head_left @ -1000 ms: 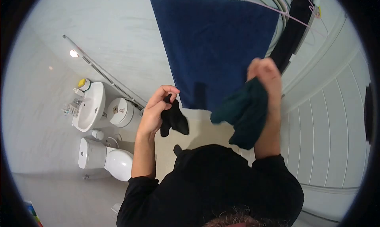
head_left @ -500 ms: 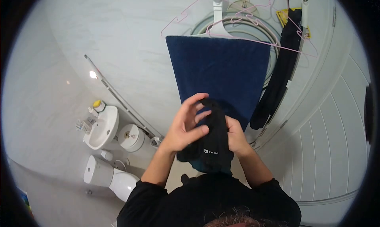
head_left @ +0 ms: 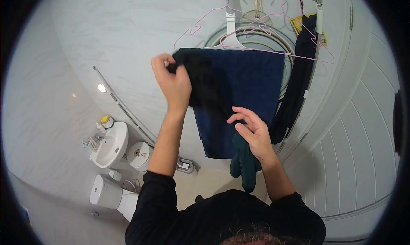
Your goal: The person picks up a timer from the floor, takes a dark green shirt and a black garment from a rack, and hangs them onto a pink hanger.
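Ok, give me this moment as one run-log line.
Left hand: holding black fabric piece | right hand: holding dark-green fabric piece | beyond: navy-blue cloth towel on white plastic hanger

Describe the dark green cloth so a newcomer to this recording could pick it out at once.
Find the large, hanging navy-blue towel, then the bare right hand near its lower edge. The limp dark green cloth hangs from that hand; its green colour sets it apart from the towel and the black cloth in the left hand.
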Tool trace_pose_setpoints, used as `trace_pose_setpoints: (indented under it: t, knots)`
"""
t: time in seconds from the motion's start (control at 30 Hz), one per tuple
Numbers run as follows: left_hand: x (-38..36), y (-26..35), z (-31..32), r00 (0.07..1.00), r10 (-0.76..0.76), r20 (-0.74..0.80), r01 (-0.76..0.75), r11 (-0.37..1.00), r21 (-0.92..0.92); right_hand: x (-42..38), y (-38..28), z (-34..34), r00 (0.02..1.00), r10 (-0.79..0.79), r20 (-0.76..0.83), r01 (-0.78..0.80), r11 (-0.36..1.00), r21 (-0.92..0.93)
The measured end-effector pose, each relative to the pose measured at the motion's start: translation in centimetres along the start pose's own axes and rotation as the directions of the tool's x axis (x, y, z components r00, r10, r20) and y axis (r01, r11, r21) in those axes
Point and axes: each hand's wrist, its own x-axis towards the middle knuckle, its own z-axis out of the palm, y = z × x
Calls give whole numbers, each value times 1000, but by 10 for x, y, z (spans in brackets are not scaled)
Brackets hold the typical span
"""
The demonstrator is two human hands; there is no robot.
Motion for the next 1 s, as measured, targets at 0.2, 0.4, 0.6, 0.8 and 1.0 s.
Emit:
trace_pose_setpoints:
  t: [0.2,0.4,0.6,0.8,1.0]
  knots:
    - [32,-23,59,953,274,131,-299,923,243,-13,3,-13,999,45,-27,-46,998,-38]
    - [13,-45,65,832,268,485,-466,813,349,-31,3,-29,998,36,-52,-37,999,-21]
    - [33,-55,69,808,326,490,-455,875,168,-33,11,-40,996,44,-73,-44,999,7]
    - [37,-49,56,835,344,429,-536,685,493,-28,9,-41,988,62,-140,-56,997,52]
    - [42,-43,49,806,104,583,-477,697,535,-24,13,-46,986,73,-153,-56,992,117]
